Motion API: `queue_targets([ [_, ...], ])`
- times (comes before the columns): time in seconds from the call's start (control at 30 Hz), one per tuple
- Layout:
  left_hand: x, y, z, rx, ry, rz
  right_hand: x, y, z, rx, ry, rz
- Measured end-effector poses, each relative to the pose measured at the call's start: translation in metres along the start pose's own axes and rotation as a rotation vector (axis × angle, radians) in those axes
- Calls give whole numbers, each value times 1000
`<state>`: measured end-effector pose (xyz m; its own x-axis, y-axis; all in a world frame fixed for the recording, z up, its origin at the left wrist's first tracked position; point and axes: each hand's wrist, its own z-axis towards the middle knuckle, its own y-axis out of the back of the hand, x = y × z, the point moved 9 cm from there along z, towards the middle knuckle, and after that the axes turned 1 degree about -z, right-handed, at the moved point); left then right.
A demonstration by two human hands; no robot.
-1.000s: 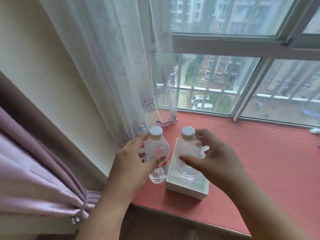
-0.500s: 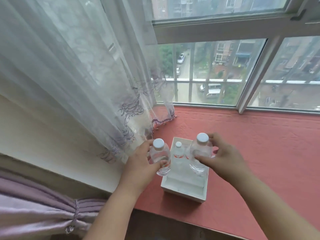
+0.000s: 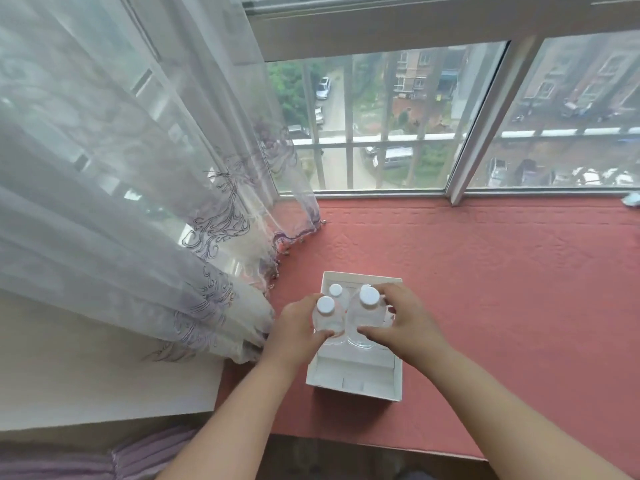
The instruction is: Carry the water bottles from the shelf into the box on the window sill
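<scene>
From the head view, your left hand (image 3: 300,325) and right hand (image 3: 403,320) each grip a clear, white-capped plastic water bottle (image 3: 328,320) over the white cardboard box (image 3: 356,386) near the red window sill's (image 3: 502,289) front-left corner. Thin walls probably flex and slip; hold mid-body, lower gently.

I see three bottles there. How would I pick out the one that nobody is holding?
Find the white box on the pink window sill, just right of the sheer curtain. Three clear, white-capped bottles stand over it; the free bottle is at the far left corner, nearest the window. Unlike the left-hand bottle and the right-hand bottle, no hand grips it, and its cap looks smallest.
</scene>
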<state>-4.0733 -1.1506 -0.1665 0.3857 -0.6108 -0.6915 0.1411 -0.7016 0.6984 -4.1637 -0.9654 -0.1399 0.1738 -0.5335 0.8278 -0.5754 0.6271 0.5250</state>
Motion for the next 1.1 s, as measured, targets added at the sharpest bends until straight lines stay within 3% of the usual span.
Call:
queue_targets([
  [0.33,50,-33,43,143,38,42,-41,-51,44,50,-82,-157],
  [0.5,64,-55,59,173,67,88,-65,-65,60,45,-55,-463],
  [0.7,78,-90,66,237,64,187,-97,-76,67,22,-98,-640],
  [0.9,84,-103,63,193,145,135,-104,-81,65,-46,-108,-783],
  [1.1,74,-91,59,137,139,163,-95,-78,68,40,-131,-796],
])
